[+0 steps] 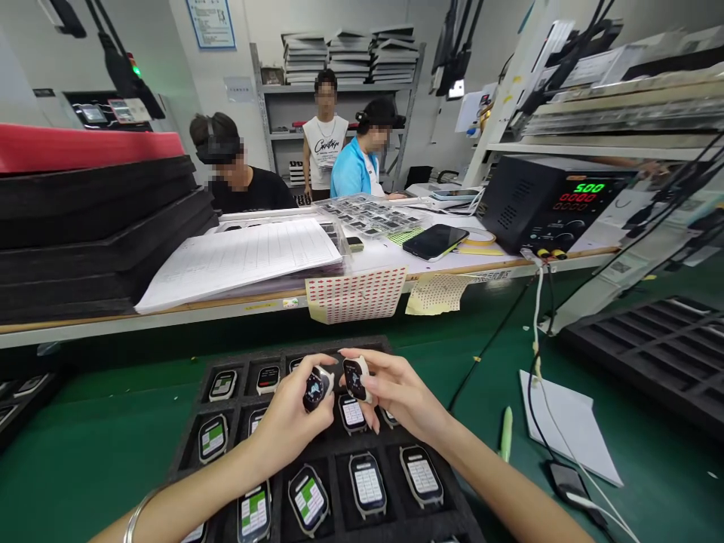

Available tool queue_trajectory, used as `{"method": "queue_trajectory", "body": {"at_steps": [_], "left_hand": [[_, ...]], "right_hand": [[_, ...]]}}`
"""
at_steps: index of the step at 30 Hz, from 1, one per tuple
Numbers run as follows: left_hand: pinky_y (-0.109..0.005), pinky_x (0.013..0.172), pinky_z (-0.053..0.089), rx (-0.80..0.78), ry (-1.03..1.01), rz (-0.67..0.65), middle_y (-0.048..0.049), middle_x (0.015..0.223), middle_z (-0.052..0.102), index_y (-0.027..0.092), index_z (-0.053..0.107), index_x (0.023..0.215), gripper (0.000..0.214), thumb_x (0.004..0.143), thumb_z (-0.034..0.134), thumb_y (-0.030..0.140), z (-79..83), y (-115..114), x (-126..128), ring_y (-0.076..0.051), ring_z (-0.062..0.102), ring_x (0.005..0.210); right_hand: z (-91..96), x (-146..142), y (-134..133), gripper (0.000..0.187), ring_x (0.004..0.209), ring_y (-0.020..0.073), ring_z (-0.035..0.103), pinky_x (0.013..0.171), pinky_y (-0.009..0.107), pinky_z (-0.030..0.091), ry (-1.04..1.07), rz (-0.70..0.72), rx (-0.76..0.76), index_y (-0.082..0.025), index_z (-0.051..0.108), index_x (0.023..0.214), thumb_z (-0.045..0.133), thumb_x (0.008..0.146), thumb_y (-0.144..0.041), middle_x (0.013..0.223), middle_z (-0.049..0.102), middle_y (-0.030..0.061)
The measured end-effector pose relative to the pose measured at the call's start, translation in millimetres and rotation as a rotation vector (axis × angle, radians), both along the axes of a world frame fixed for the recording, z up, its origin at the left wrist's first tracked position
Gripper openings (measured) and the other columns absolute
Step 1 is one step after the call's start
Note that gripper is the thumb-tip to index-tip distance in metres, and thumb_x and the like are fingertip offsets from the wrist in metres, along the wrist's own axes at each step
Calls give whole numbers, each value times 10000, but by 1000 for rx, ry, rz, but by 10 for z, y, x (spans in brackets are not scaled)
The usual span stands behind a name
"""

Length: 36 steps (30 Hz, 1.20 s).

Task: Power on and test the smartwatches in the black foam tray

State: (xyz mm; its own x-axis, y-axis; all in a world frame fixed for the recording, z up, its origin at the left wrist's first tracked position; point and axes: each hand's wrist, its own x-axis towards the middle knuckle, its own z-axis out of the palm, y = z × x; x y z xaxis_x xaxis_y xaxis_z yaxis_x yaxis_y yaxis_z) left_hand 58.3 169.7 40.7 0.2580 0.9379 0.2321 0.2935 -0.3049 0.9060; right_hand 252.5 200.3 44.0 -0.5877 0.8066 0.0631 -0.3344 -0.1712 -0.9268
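Observation:
My left hand [302,403] is closed around a smartwatch body [317,388] with a lit dark face, its fingers on the rim. Close beside it, my right hand [396,388] pinches another smartwatch body [355,378], silver-edged and tilted, its screen also lit. Neither watch has a strap in view. Both hands are above a black foam tray [186,445], whose compartments hold several more watch bodies. Some screens there show white grids, such as one watch [367,483]; others show green and white blocks, like this watch [309,499]. My arms and hands hide part of the tray.
Stacked black foam trays [84,241] stand left, beside paper sheets [249,260] on a raised shelf. A phone [435,241] and a power supply [557,200] are there too. A green pen [506,434], white pad [571,426] and cables lie right. Several people are beyond the shelf.

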Motion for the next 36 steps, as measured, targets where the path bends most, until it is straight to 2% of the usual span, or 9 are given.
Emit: {"method": "queue_trajectory", "body": {"at_steps": [4,9,13,17,21,27,30,36], "left_hand": [[-311,839,466,10,-29,34,-48,1057,655,205,480,1181,389,799,510,142,-9,9,-7,-213,605,984],[-333,869,452,8,7,34,-47,1042,654,200,511,1124,357,777,508,115,-11,5,-17,-212,606,960],[-356,888,461,19,-4,40,-70,1098,649,207,476,1203,403,806,517,150,-12,-2,-11,-239,603,1026],[-346,875,470,7,26,40,-53,1057,662,209,501,1151,370,789,513,133,-8,-2,-2,-235,609,1010],[-343,869,473,-2,26,39,-52,1072,647,211,473,1192,383,812,508,171,16,-20,8,-226,618,976],[-328,855,473,24,36,24,-43,1036,667,206,501,1137,354,791,507,132,12,-14,8,-218,621,960],[-335,885,457,38,34,26,-54,1086,651,207,466,1201,397,811,518,161,4,-8,2,-228,604,1025],[-310,849,447,42,49,11,-40,1045,650,208,488,1129,329,809,497,131,10,-14,-4,-197,606,937]], "right_hand": [[2,9,-5,479,485,114,597,429,234,511,-10,-29,-6,-167,591,1237,715,799,-316,792,623,33],[28,6,-18,457,457,96,572,407,214,484,2,-48,8,-170,604,1224,711,801,-304,760,599,15],[30,9,-23,467,466,114,582,428,230,495,-10,-46,27,-150,592,1237,697,811,-309,701,601,15],[23,26,-10,463,457,111,583,425,231,490,-32,-41,39,-152,597,1226,696,806,-319,745,622,30],[13,35,-2,488,462,138,602,447,253,515,-53,-31,58,-137,578,1248,689,813,-329,623,608,5],[16,27,-11,477,460,124,598,429,244,518,-38,-50,42,-152,585,1249,694,813,-311,689,614,11],[22,27,-10,500,471,126,606,440,249,525,-26,-45,40,-160,561,1283,690,819,-296,715,620,18],[27,26,-2,472,460,112,589,434,233,515,-43,-55,41,-150,585,1254,690,817,-292,699,616,18]]}}
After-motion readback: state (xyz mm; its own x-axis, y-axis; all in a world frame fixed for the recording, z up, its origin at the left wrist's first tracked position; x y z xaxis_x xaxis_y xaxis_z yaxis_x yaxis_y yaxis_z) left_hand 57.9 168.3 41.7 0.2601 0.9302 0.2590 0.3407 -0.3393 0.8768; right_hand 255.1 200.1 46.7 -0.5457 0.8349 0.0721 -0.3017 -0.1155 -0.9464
